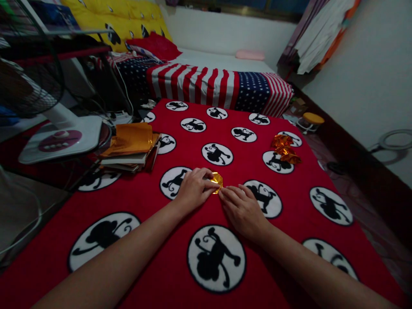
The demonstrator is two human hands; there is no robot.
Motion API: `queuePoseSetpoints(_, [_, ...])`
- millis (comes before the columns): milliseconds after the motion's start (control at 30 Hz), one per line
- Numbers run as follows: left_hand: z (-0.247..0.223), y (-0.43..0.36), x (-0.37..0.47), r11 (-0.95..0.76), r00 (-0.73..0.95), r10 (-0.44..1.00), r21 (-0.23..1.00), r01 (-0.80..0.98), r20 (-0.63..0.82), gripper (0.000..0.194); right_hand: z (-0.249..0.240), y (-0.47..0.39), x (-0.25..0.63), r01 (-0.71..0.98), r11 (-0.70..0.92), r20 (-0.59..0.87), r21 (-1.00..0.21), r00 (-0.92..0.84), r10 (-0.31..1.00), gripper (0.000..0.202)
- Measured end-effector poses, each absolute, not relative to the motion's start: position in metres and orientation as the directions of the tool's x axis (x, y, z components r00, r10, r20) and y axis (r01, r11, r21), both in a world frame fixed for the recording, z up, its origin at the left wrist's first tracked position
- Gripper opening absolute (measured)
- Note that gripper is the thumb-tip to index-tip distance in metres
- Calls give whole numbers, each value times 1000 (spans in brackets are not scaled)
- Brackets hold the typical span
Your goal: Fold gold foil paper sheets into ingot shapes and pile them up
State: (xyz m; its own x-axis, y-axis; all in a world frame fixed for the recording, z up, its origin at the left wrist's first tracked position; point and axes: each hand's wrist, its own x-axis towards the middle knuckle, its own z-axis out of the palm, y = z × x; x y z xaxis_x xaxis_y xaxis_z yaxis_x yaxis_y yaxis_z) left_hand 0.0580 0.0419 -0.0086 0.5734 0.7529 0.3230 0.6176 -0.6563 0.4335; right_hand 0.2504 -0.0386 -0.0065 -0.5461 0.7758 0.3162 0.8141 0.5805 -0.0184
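A small piece of shiny gold foil paper (217, 182), folded with its corners turned in, lies on the red cloth with monkey prints. My left hand (197, 187) holds it from the left, thumb and forefinger closed on its surface and part of it covered. At its lower right edge, the fingertips of my right hand (242, 207) press together against the foil. The palm of that hand faces down, and its thumb is mostly hidden.
A stack of gold and orange papers (131, 143) sits on the left edge of the red cloth (180, 270). Several crumpled shiny foil pieces (285, 148) lie at the right. A white fan base (62, 135) stands left; a bed with a flag-patterned cover (206, 83) is behind.
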Motion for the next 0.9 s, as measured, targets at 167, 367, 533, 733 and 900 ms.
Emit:
queuePoseSetpoints(167, [-9,43,58,-661,579,748,440,607,324,16,-3,-43,234,865,502,312,-18,-472,825,27])
queuePoseSetpoints(367, [-10,43,57,-675,586,736,415,610,338,18,-10,-49,216,919,393,336,-27,-362,869,33])
queuePoseSetpoints(533, [-8,40,55,-720,584,694,428,546,421,18,-12,-48,218,904,419,335,-81,-372,866,32])
queuePoseSetpoints(733, [-6,50,41,-608,255,786,629,485,563,35,-5,-41,218,906,403,330,-128,-344,879,19])
queuePoseSetpoints(900, [-12,63,28,-548,323,837,679,490,443,39,-5,-41,215,920,363,360,-151,-290,887,15])
